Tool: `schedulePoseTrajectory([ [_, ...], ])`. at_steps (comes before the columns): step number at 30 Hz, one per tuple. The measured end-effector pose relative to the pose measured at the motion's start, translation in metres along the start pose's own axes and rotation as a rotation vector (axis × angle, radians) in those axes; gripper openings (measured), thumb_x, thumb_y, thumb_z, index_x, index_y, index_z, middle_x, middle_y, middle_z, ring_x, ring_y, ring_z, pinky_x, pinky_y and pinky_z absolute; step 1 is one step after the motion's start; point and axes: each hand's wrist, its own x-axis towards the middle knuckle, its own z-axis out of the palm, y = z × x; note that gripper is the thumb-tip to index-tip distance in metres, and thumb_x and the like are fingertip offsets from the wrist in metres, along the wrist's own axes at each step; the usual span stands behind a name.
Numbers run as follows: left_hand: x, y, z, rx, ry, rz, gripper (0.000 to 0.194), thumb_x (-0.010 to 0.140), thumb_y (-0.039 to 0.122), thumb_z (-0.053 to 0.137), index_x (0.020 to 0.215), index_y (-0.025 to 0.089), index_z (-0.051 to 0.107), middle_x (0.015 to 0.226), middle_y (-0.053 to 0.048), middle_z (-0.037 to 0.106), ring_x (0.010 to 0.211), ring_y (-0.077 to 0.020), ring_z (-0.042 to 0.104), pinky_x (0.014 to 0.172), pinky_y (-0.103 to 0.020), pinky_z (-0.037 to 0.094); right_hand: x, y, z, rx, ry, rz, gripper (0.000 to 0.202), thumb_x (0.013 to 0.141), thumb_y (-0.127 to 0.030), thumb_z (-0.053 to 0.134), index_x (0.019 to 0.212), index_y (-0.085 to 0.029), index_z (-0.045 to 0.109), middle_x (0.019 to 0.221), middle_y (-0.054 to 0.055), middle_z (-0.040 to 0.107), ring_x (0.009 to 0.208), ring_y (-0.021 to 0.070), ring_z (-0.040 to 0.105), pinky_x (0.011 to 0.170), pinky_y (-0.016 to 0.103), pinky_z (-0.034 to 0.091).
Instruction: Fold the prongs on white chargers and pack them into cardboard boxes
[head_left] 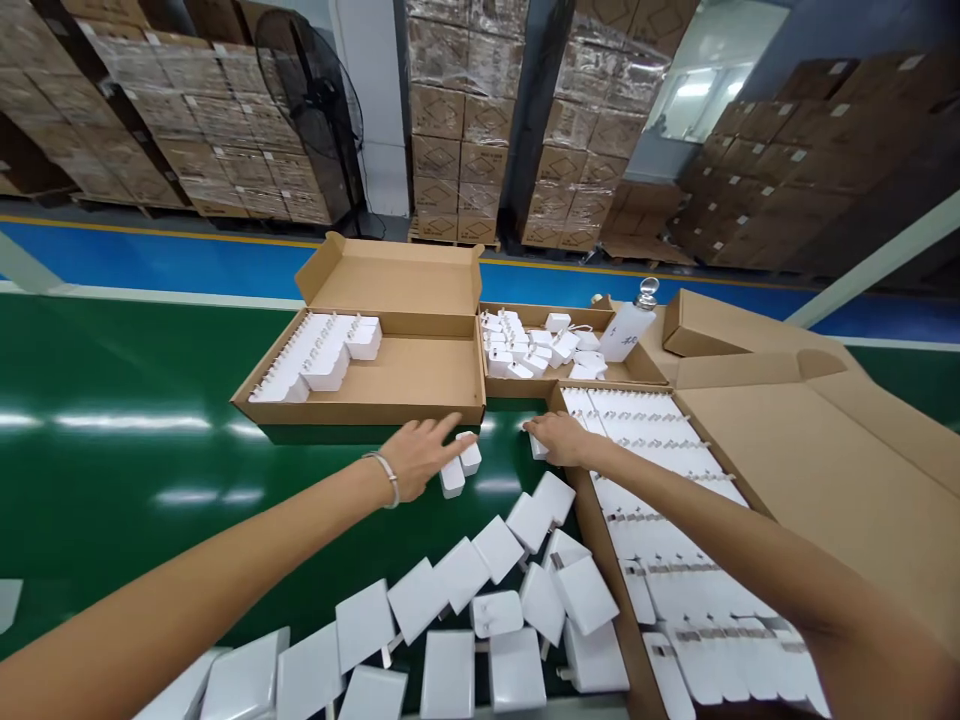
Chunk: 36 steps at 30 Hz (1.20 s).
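My left hand [422,458] is over the green table with its fingers stretched out. Its fingertips reach the top of a small white power adapter [470,458], and a second white adapter [451,479] lies right beside it. My right hand [559,438] is closed on another white power adapter [538,449], near the corner of the large carton. Below both hands, several bigger white adapters [461,573] lie in loose rows, some with their plug pins showing. How my right fingers wrap the adapter is partly hidden.
An open carton [431,375] holds rows of white adapters on its left side. Behind, a shallow box [645,372] carries loose adapters and a white pump bottle [627,330]. At right, a large carton [611,560] is packed with adapters. Stacked boxes and a fan [319,95] stand beyond.
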Motion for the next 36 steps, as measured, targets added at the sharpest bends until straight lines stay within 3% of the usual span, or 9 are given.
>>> schedulePoseTrajectory([
  [5, 0.029, 0.024, 0.008, 0.013, -0.002, 0.141, 0.054, 0.057, 0.01, 0.061, 0.108, 0.019, 0.046, 0.109, -0.01, 0.05, 0.086, -0.0248, 0.051, 0.072, -0.035, 0.042, -0.009, -0.01, -0.007, 0.149, 0.07, -0.064, 0.05, 0.067, -0.022, 0.058, 0.114, -0.013, 0.049, 0.096, 0.014, 0.054, 0.088, 0.0279, 0.053, 0.073, 0.037, 0.042],
  [10, -0.022, 0.003, 0.0, -0.195, 0.087, -0.074, 0.05, 0.052, 0.021, 0.061, 0.1, 0.015, 0.048, 0.092, -0.01, 0.051, 0.076, -0.0261, 0.053, 0.065, -0.04, 0.043, -0.012, -0.052, -0.02, 1.308, -0.199, -0.153, 0.041, 0.082, -0.052, 0.041, 0.096, -0.016, 0.052, 0.083, 0.006, 0.057, 0.071, 0.0158, 0.057, 0.061, 0.028, 0.048],
  [12, -0.059, -0.013, -0.003, -0.494, 0.175, -0.251, 0.051, 0.052, 0.021, 0.063, 0.101, 0.016, 0.048, 0.093, -0.009, 0.051, 0.08, -0.0262, 0.053, 0.069, -0.04, 0.043, -0.005, -0.079, -0.017, 1.685, -0.336, -0.021, 0.049, 0.08, -0.062, 0.035, 0.087, -0.015, 0.05, 0.07, 0.005, 0.057, 0.054, 0.0114, 0.054, 0.047, 0.023, 0.046],
  [15, -0.114, -0.034, 0.003, -1.364, 0.259, -0.419, 0.054, 0.059, 0.034, 0.065, 0.107, 0.019, 0.045, 0.093, -0.007, 0.054, 0.08, -0.0231, 0.054, 0.066, -0.035, 0.045, 0.011, -0.117, -0.011, 2.048, -0.492, 0.2, 0.054, 0.079, -0.065, 0.03, 0.078, -0.015, 0.049, 0.053, 0.0, 0.052, 0.038, 0.0061, 0.045, 0.033, 0.014, 0.035],
  [18, -0.156, -0.044, 0.02, -2.13, 0.323, -0.23, 0.061, 0.063, 0.045, 0.063, 0.116, 0.023, 0.044, 0.098, -0.007, 0.056, 0.078, -0.02, 0.056, 0.064, -0.03, 0.046, 0.025, -0.143, -0.009, 2.246, -0.616, 0.292, 0.053, 0.082, -0.062, 0.029, 0.079, -0.013, 0.05, 0.052, 0.001, 0.052, 0.038, 0.0059, 0.048, 0.034, 0.013, 0.038],
  [21, -0.178, -0.039, 0.039, -2.387, 0.387, -0.054, 0.067, 0.057, 0.042, 0.07, 0.117, 0.023, 0.047, 0.099, -0.007, 0.056, 0.077, -0.0196, 0.057, 0.065, -0.028, 0.048, 0.032, -0.158, -0.009, 2.3, -0.638, 0.367, 0.052, 0.084, -0.059, 0.029, 0.076, -0.012, 0.049, 0.053, 0.002, 0.054, 0.04, 0.0064, 0.05, 0.038, 0.014, 0.042],
  [27, -0.175, -0.05, 0.047, -2.412, 0.375, -0.027, 0.068, 0.054, 0.038, 0.074, 0.114, 0.02, 0.047, 0.1, -0.009, 0.055, 0.078, -0.0216, 0.059, 0.065, -0.031, 0.05, 0.054, -0.165, -0.029, 2.35, -0.361, 0.176, 0.039, 0.08, -0.054, 0.044, 0.088, -0.017, 0.053, 0.065, 0.001, 0.058, 0.05, 0.0087, 0.053, 0.039, 0.017, 0.042],
  [31, -0.156, -0.101, 0.016, -2.21, 0.454, -0.053, 0.066, 0.052, 0.028, 0.076, 0.112, 0.018, 0.05, 0.103, -0.01, 0.057, 0.084, -0.0253, 0.058, 0.065, -0.034, 0.052, 0.107, -0.152, -0.06, 2.336, 0.072, -0.087, 0.033, 0.073, -0.05, 0.057, 0.093, -0.024, 0.053, 0.075, -0.002, 0.06, 0.061, 0.0093, 0.055, 0.045, 0.017, 0.045],
  [36, -0.129, -0.161, -0.012, -2.118, 0.573, -0.099, 0.062, 0.06, 0.03, 0.07, 0.115, 0.011, 0.049, 0.1, -0.014, 0.06, 0.08, -0.0225, 0.058, 0.065, -0.032, 0.05, 0.195, -0.141, -0.061, 1.733, 0.403, -0.263, 0.038, 0.062, -0.041, 0.069, 0.088, -0.019, 0.051, 0.087, 0.001, 0.058, 0.078, 0.0135, 0.054, 0.067, 0.026, 0.046],
])
